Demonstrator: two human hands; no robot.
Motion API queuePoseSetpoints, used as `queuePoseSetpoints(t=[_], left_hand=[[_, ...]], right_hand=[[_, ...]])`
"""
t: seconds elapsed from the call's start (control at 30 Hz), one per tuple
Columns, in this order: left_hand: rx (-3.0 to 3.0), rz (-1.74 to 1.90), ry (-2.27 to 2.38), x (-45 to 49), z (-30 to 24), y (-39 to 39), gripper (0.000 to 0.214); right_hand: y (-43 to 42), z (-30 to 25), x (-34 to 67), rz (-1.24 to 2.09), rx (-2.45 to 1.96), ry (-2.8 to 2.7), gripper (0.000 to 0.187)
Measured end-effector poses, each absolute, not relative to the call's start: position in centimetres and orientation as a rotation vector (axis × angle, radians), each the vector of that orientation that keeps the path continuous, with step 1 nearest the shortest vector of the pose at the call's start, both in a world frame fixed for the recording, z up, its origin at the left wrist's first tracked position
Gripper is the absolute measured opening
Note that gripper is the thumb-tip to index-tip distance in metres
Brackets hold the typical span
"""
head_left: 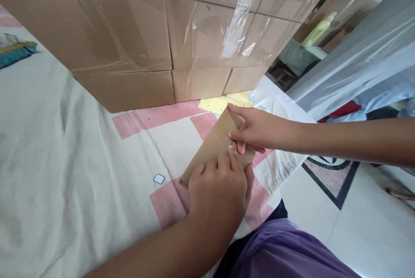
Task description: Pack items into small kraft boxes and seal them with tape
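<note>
Brown paper piece (209,148), pinched at its right side by right hand (251,129), pressed beneath left hand (217,189), with no telling whether gripped there too. Best to press evenly and hold edges square to avoid buckling. Beneath the grip, pink-and-white cloth (173,139); just beyond, film-wrapped cartons (129,27); off to the right, pale curtain (363,62) and patterned floor (311,200).

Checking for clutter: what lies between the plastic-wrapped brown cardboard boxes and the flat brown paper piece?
In the head view, a yellow patch on pink-and-white cloth lies between boxes and paper.
</note>
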State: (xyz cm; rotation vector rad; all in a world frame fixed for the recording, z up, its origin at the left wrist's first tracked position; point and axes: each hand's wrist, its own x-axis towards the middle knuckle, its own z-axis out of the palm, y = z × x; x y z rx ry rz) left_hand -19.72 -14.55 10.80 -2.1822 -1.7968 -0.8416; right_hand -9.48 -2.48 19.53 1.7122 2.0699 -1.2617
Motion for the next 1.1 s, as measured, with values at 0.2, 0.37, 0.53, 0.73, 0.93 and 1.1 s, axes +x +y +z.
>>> queuePoseSetpoints(t=[0.2, 0.37, 0.53, 0.73, 0.93, 1.1], left_hand=[[-2.212, -0.785, -1.852, -19.6, 10.6, -14.6, 0.042], [-2.233, -0.758, -1.888, -19.5, 10.6, -14.8, 0.043], [-2.33, -0.694, -2.01, -19.4, 11.3, -14.8, 0.046], [-2.323, -0.677, -2.03, -19.5, 11.3, -14.8, 0.049], [-2.206, -0.729, -1.893, -19.5, 10.8, -15.1, 0.045], [-2.161, -0.664, -1.854, -19.7, 11.2, -14.9, 0.043]], right_hand=[[-2.6, 19.9, -10.0, -1.15, 1.733, 2.048, 0.101], [-2.6, 19.5, -9.7, -1.075, 1.724, 2.07, 0.1], [-2.5, 19.1, -8.8, -1.018, 1.735, 2.128, 0.104], [-2.7, 19.6, -6.5, -1.035, 1.847, 1.961, 0.11], [-0.6, 18.5, -2.8, -0.821, 1.678, 2.099, 0.086], [1.9, 16.8, 0.2, -0.659, 1.341, 2.521, 0.076]])
